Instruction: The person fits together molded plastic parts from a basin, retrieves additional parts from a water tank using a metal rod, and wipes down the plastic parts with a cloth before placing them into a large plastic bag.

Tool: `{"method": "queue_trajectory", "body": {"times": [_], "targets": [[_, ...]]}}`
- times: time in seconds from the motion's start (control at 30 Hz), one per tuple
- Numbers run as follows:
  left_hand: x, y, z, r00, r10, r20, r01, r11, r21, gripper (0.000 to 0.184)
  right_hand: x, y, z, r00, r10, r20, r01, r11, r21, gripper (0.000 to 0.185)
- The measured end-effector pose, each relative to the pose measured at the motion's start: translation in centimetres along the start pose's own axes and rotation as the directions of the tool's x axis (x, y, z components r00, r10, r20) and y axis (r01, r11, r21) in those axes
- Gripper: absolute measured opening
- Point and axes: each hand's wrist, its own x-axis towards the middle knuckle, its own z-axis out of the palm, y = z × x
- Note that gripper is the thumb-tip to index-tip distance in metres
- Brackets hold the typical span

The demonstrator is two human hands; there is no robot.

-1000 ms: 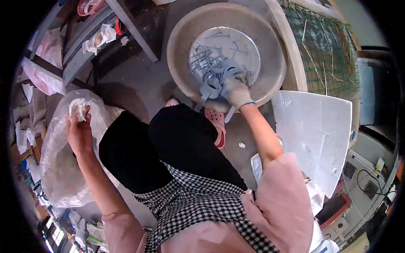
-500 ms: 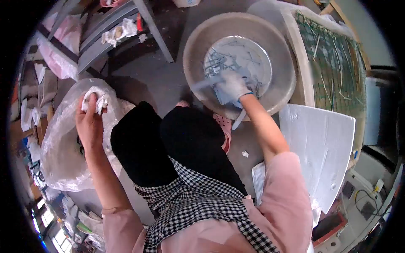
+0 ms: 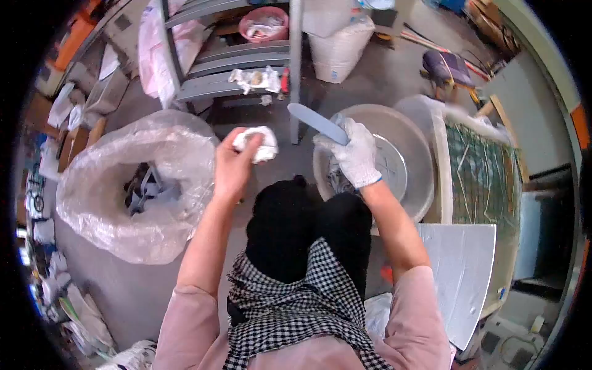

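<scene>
My bare left hand (image 3: 233, 165) is closed around a crumpled white cloth (image 3: 261, 142), in front of the grey metal rack. In a white knitted glove, my right hand (image 3: 356, 154) grips a flat blue-grey strip (image 3: 311, 121) with a rounded end, which points up and left. The strip's end is apart from the cloth. Below the right hand stands a wide round basin (image 3: 421, 185); grey pieces lie in it, partly hidden by the glove and my knee. To the left, a large clear plastic bag (image 3: 92, 203) gapes, with grey and dark pieces inside.
A grey metal rack (image 3: 296, 74) with a pink basin (image 3: 265, 24) stands ahead. Beside it is a white sack (image 3: 339, 52). At right are a frame with green netting (image 3: 484, 179) and a silvery panel (image 3: 459, 271). A purple-covered stool (image 3: 447, 66) sits farther back.
My right hand has come up out of the basin with the blue-grey strip. The cloth in my left hand is now nearer the right hand. The camera view has shifted.
</scene>
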Motion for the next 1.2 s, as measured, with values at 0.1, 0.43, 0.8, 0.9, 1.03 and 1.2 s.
{"method": "queue_trajectory", "body": {"times": [0.1, 0.43, 0.8, 0.9, 1.03, 1.2], "targets": [[-1.6, 0.3, 0.0, 0.992, 0.097, 0.086, -0.093, 0.994, -0.049, 0.013, -0.2, -2.9, 2.9, 0.955, -0.285, -0.086, 0.266, 0.946, -0.185, 0.036], [-0.5, -1.9, -4.9, 0.896, 0.244, -0.372, -0.221, 0.970, 0.103, 0.019, -1.3, -9.4, 6.5, 0.949, -0.303, -0.085, 0.297, 0.952, -0.074, 0.031], [0.0, -0.5, -14.9, 0.804, 0.205, -0.559, -0.290, 0.955, -0.067, 0.025, -0.3, -10.1, 8.5, 0.986, 0.155, 0.057, -0.157, 0.779, 0.607, 0.023], [-2.1, -0.3, -15.9, 0.863, 0.169, -0.477, -0.286, 0.940, -0.185, 0.019, 0.8, -10.8, 7.8, 0.897, 0.322, 0.302, -0.416, 0.391, 0.821, 0.020], [-3.6, -1.2, -15.8, 0.911, 0.044, -0.409, -0.191, 0.926, -0.325, 0.018, 1.6, -8.9, 10.2, 0.788, 0.342, 0.512, -0.490, -0.157, 0.858, 0.020], [-4.7, -0.3, -14.9, 0.942, 0.054, -0.331, -0.213, 0.860, -0.465, 0.015, 1.9, -9.0, 11.2, 0.735, 0.072, 0.675, -0.560, -0.497, 0.663, 0.038]]}}
